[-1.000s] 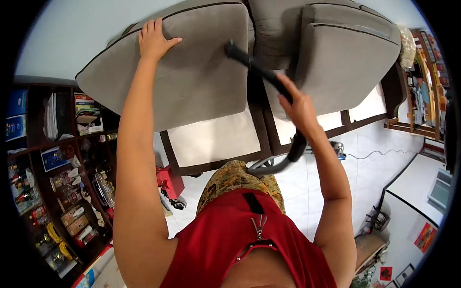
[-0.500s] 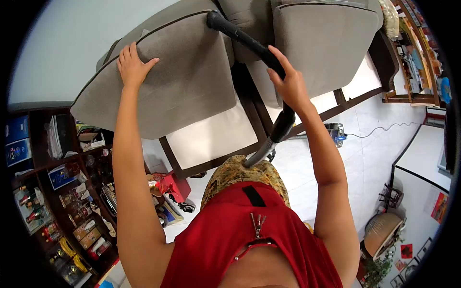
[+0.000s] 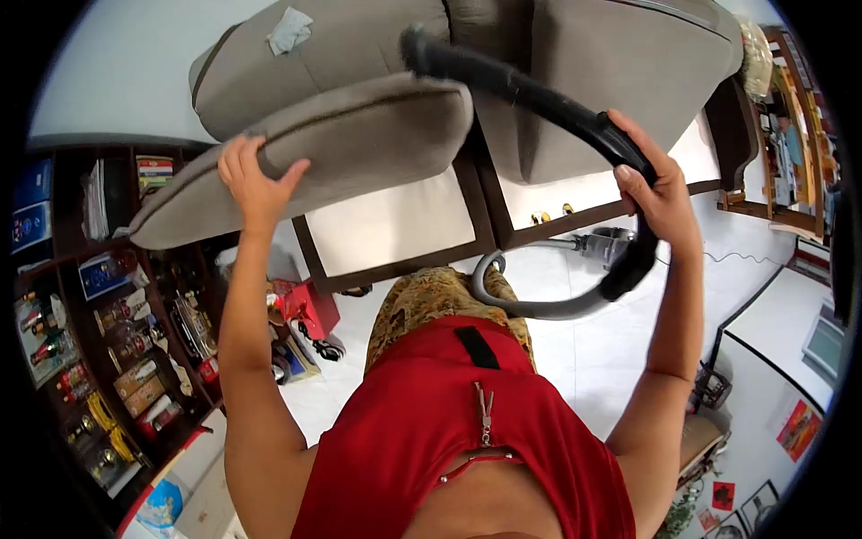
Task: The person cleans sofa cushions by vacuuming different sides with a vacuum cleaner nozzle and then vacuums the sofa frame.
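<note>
My left hand (image 3: 256, 184) grips the upper edge of a grey sofa cushion (image 3: 377, 135), thumb spread across its face. The cushion is tipped up on edge above the white seat base (image 3: 386, 234). My right hand (image 3: 660, 193) is wrapped around the black handle of a vacuum cleaner tube (image 3: 530, 90). The tube's far end is above the sofa, close to the cushion's right top corner; I cannot tell whether they touch. A grey hose (image 3: 557, 309) bends from the handle toward the vacuum cleaner body (image 3: 606, 244) on the floor, partly behind my right arm.
Another grey cushion (image 3: 628, 81) leans on the sofa's right half. A light cloth (image 3: 289, 30) lies on the backrest. Dark shelves (image 3: 76, 301) crowded with small items stand left, with a red box (image 3: 314, 310) near the sofa frame (image 3: 480, 211). A thin cord (image 3: 741, 260) crosses the floor at right.
The cushion has tilted so its edge shows more, with my left hand still on it. My right hand and the tube handle have moved right and slightly down, and the hose now curves widely.
</note>
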Demonstrator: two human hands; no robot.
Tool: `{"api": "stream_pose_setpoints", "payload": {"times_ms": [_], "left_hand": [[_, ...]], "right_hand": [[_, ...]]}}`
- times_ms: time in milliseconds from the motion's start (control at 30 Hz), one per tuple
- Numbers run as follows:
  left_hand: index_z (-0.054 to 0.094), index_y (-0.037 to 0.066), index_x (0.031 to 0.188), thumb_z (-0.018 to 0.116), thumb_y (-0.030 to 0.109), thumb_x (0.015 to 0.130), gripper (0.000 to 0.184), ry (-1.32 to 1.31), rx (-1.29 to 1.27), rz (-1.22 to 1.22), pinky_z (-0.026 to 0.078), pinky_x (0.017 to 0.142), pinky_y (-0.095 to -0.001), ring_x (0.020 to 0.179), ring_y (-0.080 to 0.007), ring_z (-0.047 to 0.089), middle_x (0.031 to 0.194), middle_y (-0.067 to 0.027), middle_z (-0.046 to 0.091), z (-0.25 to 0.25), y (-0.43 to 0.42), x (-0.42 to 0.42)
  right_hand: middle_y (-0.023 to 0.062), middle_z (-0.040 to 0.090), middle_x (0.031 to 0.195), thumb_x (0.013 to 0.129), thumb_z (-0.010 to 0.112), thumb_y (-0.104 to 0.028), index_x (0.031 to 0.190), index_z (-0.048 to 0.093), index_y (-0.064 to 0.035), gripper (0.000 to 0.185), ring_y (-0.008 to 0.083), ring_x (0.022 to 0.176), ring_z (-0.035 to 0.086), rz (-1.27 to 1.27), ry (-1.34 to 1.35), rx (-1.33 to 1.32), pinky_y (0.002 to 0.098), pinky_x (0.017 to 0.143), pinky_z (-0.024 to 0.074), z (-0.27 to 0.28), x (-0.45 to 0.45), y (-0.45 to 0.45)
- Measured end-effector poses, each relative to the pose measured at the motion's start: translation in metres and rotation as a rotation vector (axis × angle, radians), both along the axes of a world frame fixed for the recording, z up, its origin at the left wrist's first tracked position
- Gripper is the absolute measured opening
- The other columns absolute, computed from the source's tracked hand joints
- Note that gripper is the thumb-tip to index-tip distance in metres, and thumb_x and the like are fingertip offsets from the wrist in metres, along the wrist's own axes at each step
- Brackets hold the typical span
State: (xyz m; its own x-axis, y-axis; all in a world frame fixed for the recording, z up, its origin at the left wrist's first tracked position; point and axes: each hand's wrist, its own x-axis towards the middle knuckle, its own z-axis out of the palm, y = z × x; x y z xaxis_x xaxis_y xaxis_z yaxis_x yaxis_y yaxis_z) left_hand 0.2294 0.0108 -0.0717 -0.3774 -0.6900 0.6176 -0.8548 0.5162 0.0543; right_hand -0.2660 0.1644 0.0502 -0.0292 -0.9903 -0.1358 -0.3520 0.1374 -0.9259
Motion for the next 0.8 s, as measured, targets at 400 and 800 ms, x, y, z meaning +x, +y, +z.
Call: {"api": "stream_pose_setpoints", "payload": {"times_ms": [400,800], "left_hand": [[0.049,0.011,0.133,0.056,0.075,0.083,0.082,0.026,0.098,0.189,0.006,0.115,-0.0545,0.128,-0.0348,0.044,0.134,-0.0141,0.049,-0.062,0.259,0.025],[0.047,0.015,0.136,0.080,0.064,0.067,0.091,-0.109,0.184,0.109,0.013,0.112,-0.0540,0.132,-0.0335,0.041,0.142,-0.0127,0.047,-0.068,0.294,0.052]], "right_hand": [[0.0015,0.072,0.089,0.080,0.072,0.001,0.133,0.062,-0.0219,0.059,0.0073,0.055,0.055,0.633,0.399,0.451,0.0230,0.051,0.0488,0.023,-0.012,-0.036],[0.0041,0.072,0.087,0.089,0.070,-0.011,0.141,0.055,-0.0273,0.057,0.0089,0.057,0.059,0.731,0.551,0.324,0.0288,0.053,0.0521,-0.015,-0.009,-0.036]]}}
